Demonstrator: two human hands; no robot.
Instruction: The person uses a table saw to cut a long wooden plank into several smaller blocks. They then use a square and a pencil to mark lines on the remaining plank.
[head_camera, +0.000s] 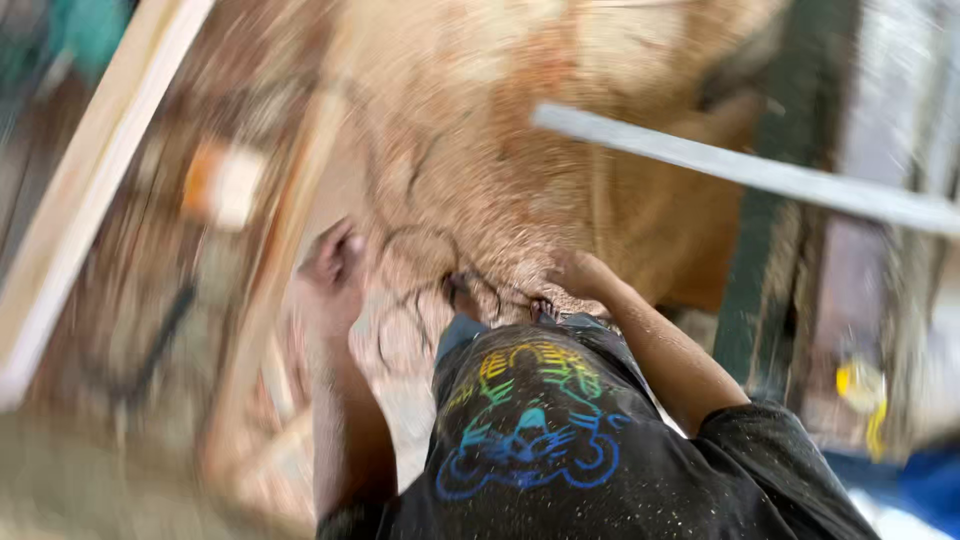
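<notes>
Though motion blur smears everything, the left hand (335, 255) looks loosely curled at nine o'clock, holding nothing I can make out. Nearer — at three o'clock — the right hand (580, 275) rests fingers-down on the sawdust pile (470, 150), grip unclear; thin dark wire (420, 290) loops between them.

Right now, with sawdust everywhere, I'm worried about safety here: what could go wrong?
1. The dark cord loops through the sawdust between the left hand and the right hand; a hand or foot might snag it.
2. Thick sawdust may hide sharp scraps or make the footing slippery.
3. The grey bar crosses just above the right arm and could be bumped.
</notes>
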